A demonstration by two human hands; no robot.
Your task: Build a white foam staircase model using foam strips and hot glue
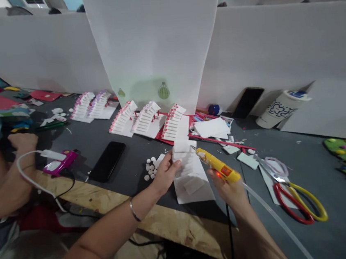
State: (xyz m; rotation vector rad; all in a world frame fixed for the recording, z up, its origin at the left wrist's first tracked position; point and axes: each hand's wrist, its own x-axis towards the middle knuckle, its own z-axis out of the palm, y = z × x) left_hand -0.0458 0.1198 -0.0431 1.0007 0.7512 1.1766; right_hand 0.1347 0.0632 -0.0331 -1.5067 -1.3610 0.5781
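My left hand (pixel 165 174) pinches the left edge of a white stepped paper piece (pixel 187 164), which stands on a white card (pixel 195 193). In my right hand (pixel 228 185) is a yellow glue gun (pixel 218 165) with a red light showing. Its metal tip is near the upper right edge of the stepped piece; whether they touch is unclear. Small white discs (pixel 150 168) lie just left of my left hand. Behind stand finished-looking stepped pieces with red and pink dots (pixel 172 123).
Scissors (pixel 291 193) with red and yellow handles lie at right, near a leaning cup (pixel 282 109) and a phone (pixel 248 102). Another phone (pixel 108 162) and a pink power strip (pixel 60 162) are at left. Another person's arm (pixel 17 178) rests at the far left.
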